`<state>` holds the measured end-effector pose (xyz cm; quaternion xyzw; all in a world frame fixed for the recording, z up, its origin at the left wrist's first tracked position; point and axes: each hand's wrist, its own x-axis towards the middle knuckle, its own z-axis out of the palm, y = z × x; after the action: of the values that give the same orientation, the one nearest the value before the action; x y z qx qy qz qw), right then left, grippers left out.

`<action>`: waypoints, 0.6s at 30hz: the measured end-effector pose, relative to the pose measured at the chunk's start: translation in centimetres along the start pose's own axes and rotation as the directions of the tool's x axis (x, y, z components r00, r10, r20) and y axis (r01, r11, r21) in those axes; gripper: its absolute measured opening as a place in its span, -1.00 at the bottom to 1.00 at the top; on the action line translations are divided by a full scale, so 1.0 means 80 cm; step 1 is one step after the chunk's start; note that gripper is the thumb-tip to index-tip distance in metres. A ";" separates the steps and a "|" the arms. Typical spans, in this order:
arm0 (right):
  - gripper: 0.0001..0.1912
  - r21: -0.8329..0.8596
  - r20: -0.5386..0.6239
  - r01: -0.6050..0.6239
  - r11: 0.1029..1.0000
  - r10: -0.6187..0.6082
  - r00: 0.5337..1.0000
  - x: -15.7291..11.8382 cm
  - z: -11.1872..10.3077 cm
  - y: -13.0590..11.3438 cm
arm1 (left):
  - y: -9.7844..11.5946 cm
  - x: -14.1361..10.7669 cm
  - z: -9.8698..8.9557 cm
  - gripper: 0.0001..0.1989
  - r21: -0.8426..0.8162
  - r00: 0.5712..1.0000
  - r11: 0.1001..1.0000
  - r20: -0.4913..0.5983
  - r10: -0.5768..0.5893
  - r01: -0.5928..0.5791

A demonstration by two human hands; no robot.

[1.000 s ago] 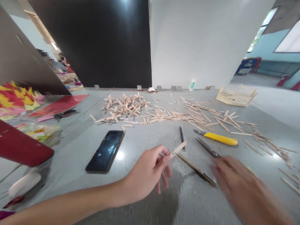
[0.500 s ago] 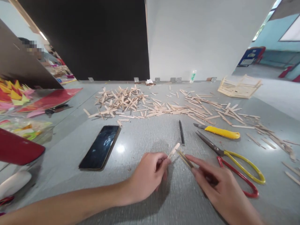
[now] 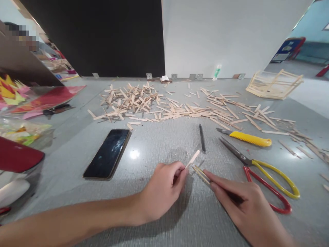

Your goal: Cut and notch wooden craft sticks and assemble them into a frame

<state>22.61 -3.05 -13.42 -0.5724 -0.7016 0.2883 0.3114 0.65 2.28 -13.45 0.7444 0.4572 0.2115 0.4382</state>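
Observation:
My left hand (image 3: pixel 168 187) pinches a small wooden craft stick (image 3: pixel 193 157) between thumb and fingertips, its rounded end pointing up and away. In my right hand (image 3: pixel 239 199) is a pair of thin gold-coloured tweezers (image 3: pixel 202 174), whose tip meets or nearly meets the stick close to my left fingertips. A black pen-like rod (image 3: pixel 202 138) lies on the table just beyond the stick. Right of it rest a yellow-handled cutter knife (image 3: pixel 249 138) and scissors (image 3: pixel 246 160) with one yellow and one red handle. My right hand partly overlaps the scissors' near side.
A phone (image 3: pixel 108 154) lies to the left. Loose craft sticks (image 3: pixel 138 99) spread across the far table. A stick frame (image 3: pixel 276 85) and a small green-labelled bottle (image 3: pixel 217 72) stand near the upright panels (image 3: pixel 231 37). Coloured paper (image 3: pixel 51 99) lies left; a person is partly visible beyond.
The tweezers' tip has shifted down along the stick, closer to my left fingertips, so more of its upper end shows. The camera view has tilted slightly.

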 end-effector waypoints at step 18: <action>-0.64 -0.013 -0.006 0.009 1.000 -0.009 1.000 -0.001 0.003 -0.002 | 0.000 0.000 0.003 -0.69 0.031 0.999 0.999 -0.032 0.014 -0.013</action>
<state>22.35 -3.18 -13.46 -0.5721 -0.7050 0.2805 0.3113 0.78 2.17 -13.58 0.7507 0.4624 0.2191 0.4179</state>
